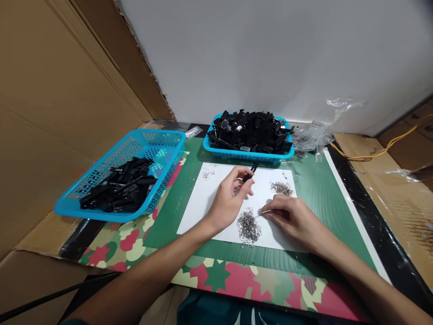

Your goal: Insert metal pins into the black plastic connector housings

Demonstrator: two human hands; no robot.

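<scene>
A slim black plastic part (249,176) is held by the left hand (227,201), pinched between the thumb and the bent forefinger, with the other fingers curled behind. Its long axis is slanted: the far end is pointed up and to the right, past the fingertips, and the near end is directed down and left into the grip. The part is held above the far half of a white paper sheet (196,214).

By the right hand (299,221), a thin silvery metal piece (267,211) is pinched between thumb and forefinger, the remaining fingers being folded in. Its long axis is laid nearly crosswise, with the free end pointed left; whether it is a tool or a loose pin cannot be told.

Just left of the right fingertips, and nearer the body than the left ones, a dense pile of small bent metal wire pieces (249,227) is spread on the paper. A smaller pile (281,188) is found just beyond the right fingers, and a sparse scatter (209,172) beyond and left of the left fingers.

Beyond the left fingertips, a blue plastic basket (248,156) is heaped with black pieces (252,131). Well left of them, a larger blue basket (101,217) is partly filled with long black parts (122,185).
</scene>
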